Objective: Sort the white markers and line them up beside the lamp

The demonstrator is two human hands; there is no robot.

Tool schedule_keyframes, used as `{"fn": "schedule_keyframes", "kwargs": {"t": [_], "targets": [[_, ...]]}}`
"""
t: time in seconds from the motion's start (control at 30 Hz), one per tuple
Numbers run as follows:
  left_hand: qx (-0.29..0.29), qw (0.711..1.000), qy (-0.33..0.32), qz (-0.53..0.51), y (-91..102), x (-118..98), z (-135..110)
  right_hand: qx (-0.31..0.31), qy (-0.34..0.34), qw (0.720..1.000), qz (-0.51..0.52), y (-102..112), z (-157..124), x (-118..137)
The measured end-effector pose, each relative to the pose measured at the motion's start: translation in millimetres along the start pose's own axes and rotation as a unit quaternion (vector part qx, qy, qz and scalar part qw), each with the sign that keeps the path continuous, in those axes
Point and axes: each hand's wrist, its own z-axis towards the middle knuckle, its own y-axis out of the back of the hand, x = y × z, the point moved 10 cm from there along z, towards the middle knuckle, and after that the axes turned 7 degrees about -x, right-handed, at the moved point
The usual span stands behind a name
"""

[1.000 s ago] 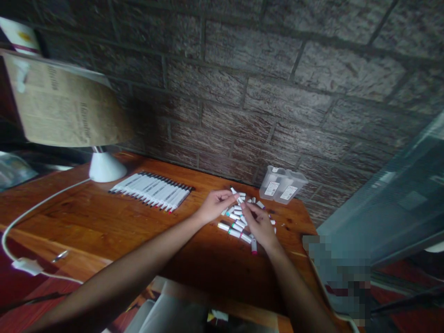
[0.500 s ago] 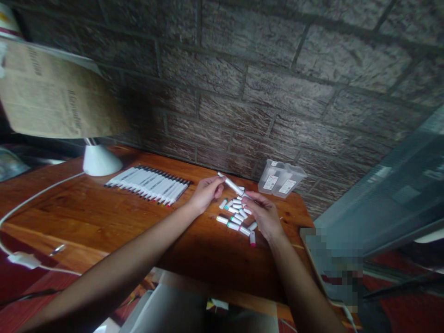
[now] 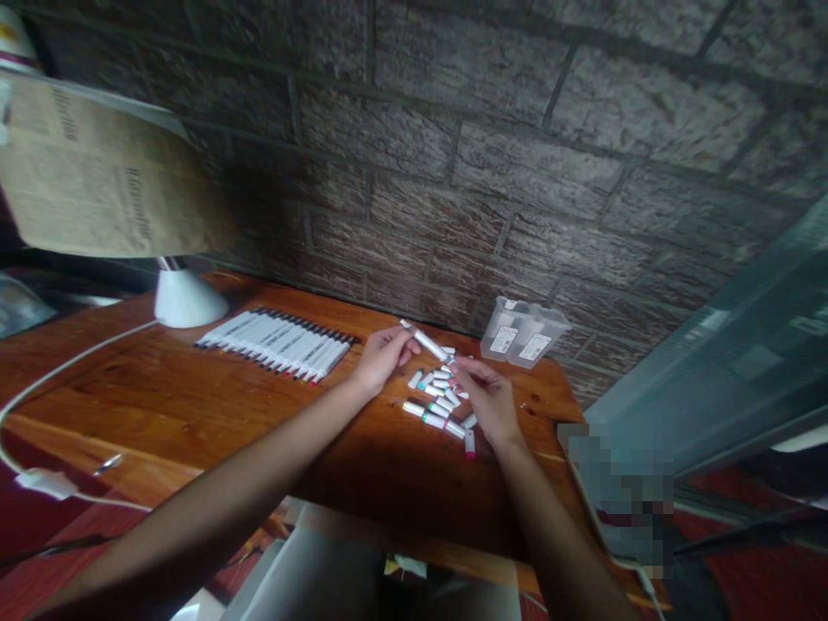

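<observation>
My left hand pinches a white marker near its upper end and holds it slanted above the wooden table. My right hand is closed at the marker's lower end, just over a pile of several loose marker caps; whether it grips the marker or a cap I cannot make out. To the left, a neat row of several white markers lies flat on the table.
A clear plastic case with labels stands against the brick wall at the back right. A lamp with a white base and a paper shade stands at the back left; its white cable loops along the table's left side.
My left hand has lifted a marker out of the pile and drawn it slightly left. My right hand has stayed over the caps at the marker's lower end.
</observation>
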Motion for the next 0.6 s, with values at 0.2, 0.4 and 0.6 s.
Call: {"fn": "schedule_keyframes", "kwargs": {"t": [0.2,0.4,0.6], "targets": [[0.010,0.995,0.061,-0.073,-2.5,5,0,0.023,0.001,0.999,-0.027,-2,-3,10],[0.063,0.992,0.084,-0.065,-15.4,4,-7,0.039,-0.025,0.998,-0.031,-7,-8,13],[0.106,0.993,0.044,0.012,-21.1,3,-12,0.058,-0.014,0.998,-0.026,-10,-7,9]]}}
